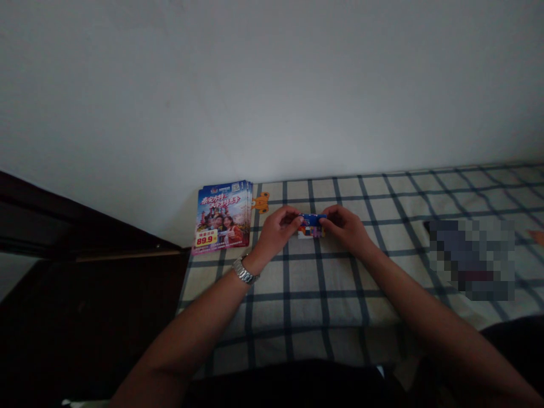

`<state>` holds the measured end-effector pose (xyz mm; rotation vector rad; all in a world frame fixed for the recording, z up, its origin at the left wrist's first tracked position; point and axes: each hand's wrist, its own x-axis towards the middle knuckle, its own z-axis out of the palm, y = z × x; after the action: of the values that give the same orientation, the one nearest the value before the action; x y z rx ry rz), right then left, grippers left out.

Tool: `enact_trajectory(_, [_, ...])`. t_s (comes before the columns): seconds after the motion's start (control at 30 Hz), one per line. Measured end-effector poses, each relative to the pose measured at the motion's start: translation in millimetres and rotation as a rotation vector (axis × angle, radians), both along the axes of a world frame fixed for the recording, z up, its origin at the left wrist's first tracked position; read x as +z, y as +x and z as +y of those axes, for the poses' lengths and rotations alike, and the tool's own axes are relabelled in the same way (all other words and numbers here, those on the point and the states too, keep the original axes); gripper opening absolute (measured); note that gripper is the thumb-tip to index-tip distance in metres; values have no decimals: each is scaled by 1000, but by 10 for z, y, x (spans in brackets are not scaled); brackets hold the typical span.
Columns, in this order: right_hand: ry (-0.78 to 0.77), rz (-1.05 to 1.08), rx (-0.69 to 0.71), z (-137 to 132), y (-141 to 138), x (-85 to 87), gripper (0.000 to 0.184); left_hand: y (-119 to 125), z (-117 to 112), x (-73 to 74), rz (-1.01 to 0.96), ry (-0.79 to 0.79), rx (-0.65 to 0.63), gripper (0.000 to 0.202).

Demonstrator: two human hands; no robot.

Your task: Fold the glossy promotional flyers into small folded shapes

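Observation:
Both hands pinch a small folded flyer [313, 220] above the checked bedsheet. Its upper strip is dark blue, and a colourful printed part with a pale lower edge shows beneath. My left hand [279, 225] grips the left end between thumb and fingers; a silver metal watch is on that wrist. At the right end, my right hand [345, 225] holds it the same way, thumb in front. A stack of flyers [223, 218] with a blue and pink print and "89.9" on it lies left of my left hand.
The checked sheet [293, 306] covers a bed against a pale wall [272, 85]. An orange bear figure [260, 202] lies beside the stack. On the right is a dark, pixelated flat object [463, 258]. At the far right edge, part of something skin-toned [538, 236] shows.

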<state>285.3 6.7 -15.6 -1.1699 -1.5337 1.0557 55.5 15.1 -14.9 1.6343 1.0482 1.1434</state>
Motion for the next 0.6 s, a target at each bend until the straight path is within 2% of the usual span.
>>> enact_trajectory(0.6, [15,-4,11,-11,-6,-2,31,-12,-15,20,-45,-42,2,29])
